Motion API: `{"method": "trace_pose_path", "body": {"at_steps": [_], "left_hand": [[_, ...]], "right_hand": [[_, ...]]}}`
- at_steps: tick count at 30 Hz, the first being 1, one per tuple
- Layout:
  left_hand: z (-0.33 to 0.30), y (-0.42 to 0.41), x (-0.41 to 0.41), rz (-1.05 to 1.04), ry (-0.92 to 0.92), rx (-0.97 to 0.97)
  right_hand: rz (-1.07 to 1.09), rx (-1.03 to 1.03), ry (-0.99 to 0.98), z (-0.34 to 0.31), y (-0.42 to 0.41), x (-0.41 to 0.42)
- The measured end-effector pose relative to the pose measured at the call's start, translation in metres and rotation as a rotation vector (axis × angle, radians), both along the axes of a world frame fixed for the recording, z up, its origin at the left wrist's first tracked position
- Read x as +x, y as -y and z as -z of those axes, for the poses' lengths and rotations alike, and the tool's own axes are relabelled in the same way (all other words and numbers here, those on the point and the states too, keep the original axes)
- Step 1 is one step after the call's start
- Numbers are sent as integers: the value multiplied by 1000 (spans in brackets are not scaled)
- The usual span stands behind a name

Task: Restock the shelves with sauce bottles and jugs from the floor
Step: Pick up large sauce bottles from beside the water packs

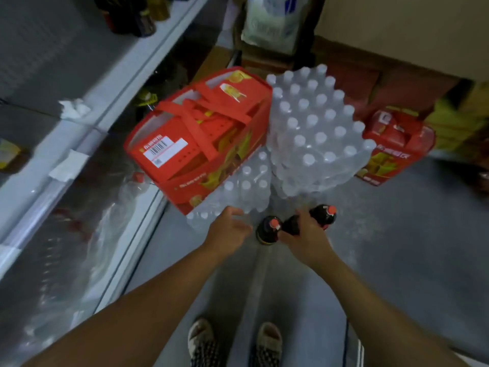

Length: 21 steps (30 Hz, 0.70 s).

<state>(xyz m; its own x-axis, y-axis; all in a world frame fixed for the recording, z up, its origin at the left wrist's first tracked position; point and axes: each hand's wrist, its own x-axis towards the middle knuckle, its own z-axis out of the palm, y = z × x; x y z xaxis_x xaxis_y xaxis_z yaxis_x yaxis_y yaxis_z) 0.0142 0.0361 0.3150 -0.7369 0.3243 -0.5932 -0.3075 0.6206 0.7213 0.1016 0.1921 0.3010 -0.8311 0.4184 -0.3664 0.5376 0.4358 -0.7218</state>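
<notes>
Gripping dark sauce bottles low over the floor, with the other hand spread beside them.

Right hand [304, 234] is curling its fingers round the neck of one dark, glossy bottle [324, 217] with a round red cap, and is touching a second dark bottle [267, 230] of the same rounded shape that is standing on the smooth grey floor [397, 260]; whether it is gripping that one too is unclear. Left hand [229, 229] is hovering just beside the second bottle, fingers loosely spread and holding nothing. Beyond the hands, shrink-wrapped packs of clear plastic bottles [317, 128] with white caps are sitting stacked, their film crinkled and shiny. A red cardboard carrier box [195, 139] with strap handles is lying tilted on the packs, beside the pale metal shelf edge [87, 120]. Another red box [391, 147] is standing to the right.
</notes>
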Motion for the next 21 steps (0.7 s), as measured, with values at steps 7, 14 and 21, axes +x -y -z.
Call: {"method": "trace_pose_path", "body": {"at_steps": [7,14,21], "left_hand": [[126,-38,10,155,24,-71],[287,-50,-6,309,15,-108],[433,-65,-39,399,-20,-51]], "right_hand": [[83,-19,120,119,-31,31],[167,-69,193,268,-27,29],[354,-142,110,409,-29,9]]}}
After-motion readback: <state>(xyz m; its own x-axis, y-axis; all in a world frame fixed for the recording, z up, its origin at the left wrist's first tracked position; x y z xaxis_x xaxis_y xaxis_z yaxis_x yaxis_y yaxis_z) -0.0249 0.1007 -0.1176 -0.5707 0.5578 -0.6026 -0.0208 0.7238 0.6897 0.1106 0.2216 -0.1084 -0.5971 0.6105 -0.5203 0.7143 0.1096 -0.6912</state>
